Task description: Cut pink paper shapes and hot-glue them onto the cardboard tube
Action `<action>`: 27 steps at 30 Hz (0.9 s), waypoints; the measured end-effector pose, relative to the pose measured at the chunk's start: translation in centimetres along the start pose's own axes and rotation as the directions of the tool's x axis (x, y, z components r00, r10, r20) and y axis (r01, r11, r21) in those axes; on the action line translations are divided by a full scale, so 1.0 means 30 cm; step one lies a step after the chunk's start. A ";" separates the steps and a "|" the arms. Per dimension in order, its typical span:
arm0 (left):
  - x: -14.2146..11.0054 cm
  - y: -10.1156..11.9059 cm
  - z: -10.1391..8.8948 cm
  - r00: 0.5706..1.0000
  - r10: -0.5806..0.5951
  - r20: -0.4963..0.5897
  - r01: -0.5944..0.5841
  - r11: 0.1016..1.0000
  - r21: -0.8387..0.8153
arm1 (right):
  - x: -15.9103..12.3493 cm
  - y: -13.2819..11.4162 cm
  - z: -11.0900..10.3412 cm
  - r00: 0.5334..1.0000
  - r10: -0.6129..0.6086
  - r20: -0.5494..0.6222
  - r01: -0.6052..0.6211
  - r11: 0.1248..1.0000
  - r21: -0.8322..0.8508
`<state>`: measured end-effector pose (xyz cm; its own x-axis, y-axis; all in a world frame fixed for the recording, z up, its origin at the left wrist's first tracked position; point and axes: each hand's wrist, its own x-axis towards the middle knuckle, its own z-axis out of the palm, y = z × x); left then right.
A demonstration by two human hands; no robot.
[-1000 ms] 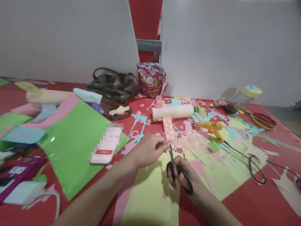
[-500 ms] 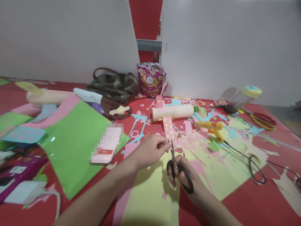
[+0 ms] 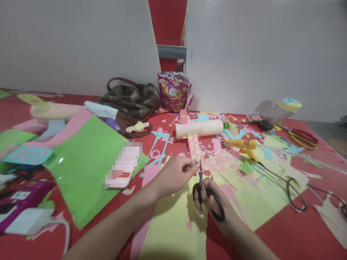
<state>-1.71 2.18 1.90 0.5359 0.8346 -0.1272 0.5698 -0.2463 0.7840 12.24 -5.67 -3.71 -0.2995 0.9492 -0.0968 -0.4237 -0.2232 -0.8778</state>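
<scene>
Black-handled scissors point(image 3: 200, 187) are in my right hand point(image 3: 214, 202), with fingers through the loops and the blades parted, pointing away from me. My left hand point(image 3: 177, 173) is closed in a pinch beside the blades; a small pale scrap seems to be at its fingertips, too small to make out. Beneath both hands lies a yellow paper sheet point(image 3: 173, 227) with a small pink star point(image 3: 189, 225) on it. Just beyond the blades, a pink strip with yellow stars point(image 3: 194, 144) runs up to a cream paper roll point(image 3: 208, 128).
Paper scraps surround the roll. To the right are a yellow glue gun point(image 3: 245, 146) with its cord, a clear cup point(image 3: 282, 110) and red-and-yellow-handled scissors point(image 3: 303, 139). At left, a phone point(image 3: 123, 171) rests on green sheets point(image 3: 81, 177). A purple snack bag point(image 3: 175, 92) stands behind.
The scissor blades have spread wider, and the right-hand loop has swung slightly outward. My left hand has shifted very slightly right.
</scene>
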 end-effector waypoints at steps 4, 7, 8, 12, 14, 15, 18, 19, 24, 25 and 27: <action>0.002 -0.001 0.016 1.000 -0.002 -0.024 0.002 1.000 -0.031 | -0.001 0.010 -0.006 1.000 -0.010 -0.005 0.010 1.000 0.017; 0.004 -0.001 0.024 0.999 -0.019 -0.042 0.016 0.998 -0.062 | 0.001 0.013 -0.009 1.000 -0.014 -0.009 0.014 1.000 0.007; 0.004 0.000 0.026 0.999 -0.025 -0.048 0.021 0.997 -0.078 | 0.002 0.014 -0.009 1.000 -0.018 -0.012 0.018 1.000 0.003; 0.005 -0.001 0.040 0.996 -0.041 -0.076 0.031 0.992 -0.121 | 0.003 0.012 -0.008 0.999 -0.036 -0.024 0.036 0.999 -0.005; 0.004 -0.001 0.048 0.995 -0.046 -0.089 0.034 0.991 -0.132 | 0.002 0.011 -0.006 0.999 -0.042 -0.029 0.042 0.999 -0.011; 0.004 -0.001 0.052 0.994 -0.050 -0.094 0.037 0.990 -0.139 | 0.001 0.010 -0.005 0.998 -0.045 -0.031 0.045 0.999 -0.015; 0.004 0.000 0.060 0.993 -0.049 -0.112 0.031 0.987 -0.156 | 0.000 0.007 -0.003 0.998 -0.051 -0.032 0.050 0.999 -0.019; 0.003 0.001 0.062 0.992 -0.047 -0.116 0.028 0.987 -0.161 | 0.000 0.007 -0.002 0.998 -0.052 -0.032 0.052 0.999 -0.016; 0.001 0.005 0.067 0.991 -0.050 -0.126 0.027 0.984 -0.178 | 0.004 0.007 -0.002 0.998 -0.060 -0.036 0.059 0.998 -0.008; 0.001 0.005 0.068 0.991 -0.053 -0.124 0.030 0.983 -0.180 | 0.005 0.008 -0.002 0.997 -0.064 -0.035 0.064 0.998 -0.011; -0.001 0.007 0.070 0.990 -0.060 -0.125 0.036 0.983 -0.182 | 0.005 0.009 -0.002 0.997 -0.069 -0.037 0.068 0.997 -0.028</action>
<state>-0.29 1.08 0.80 0.4192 0.9027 -0.0970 0.4657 -0.1221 0.8765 12.13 -5.56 -3.99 -0.2377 0.9699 -0.0537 -0.4193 -0.1523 -0.8950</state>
